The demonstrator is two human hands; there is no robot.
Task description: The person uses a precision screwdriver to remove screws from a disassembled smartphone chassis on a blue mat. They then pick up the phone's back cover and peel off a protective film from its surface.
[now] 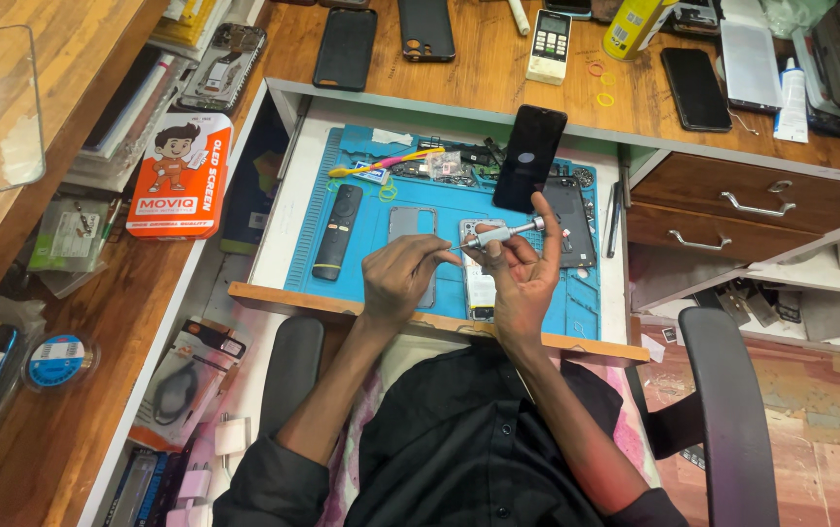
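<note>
The right hand (522,268) is gripping a small silver screwdriver (503,233) above the blue mat (440,210), its long axis lying roughly level, tip pointing left. The left hand (402,276) is pinching its fingers narrowly at that tip, holding nothing else that I can make out.

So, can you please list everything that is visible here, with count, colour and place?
blue work mat: one, in the open drawer
remote control: one, black, left on mat
opened phone: one, silver, under the hands
black phone: one, standing tilted behind the hands
phone cases: two, black, on the wooden desk
rubber bands: three, yellow and orange, on desk
orange tin box: one, left shelf
precision screwdriver: one, silver, in right hand
left hand: at the screwdriver's tip
right hand: holds the screwdriver
</note>
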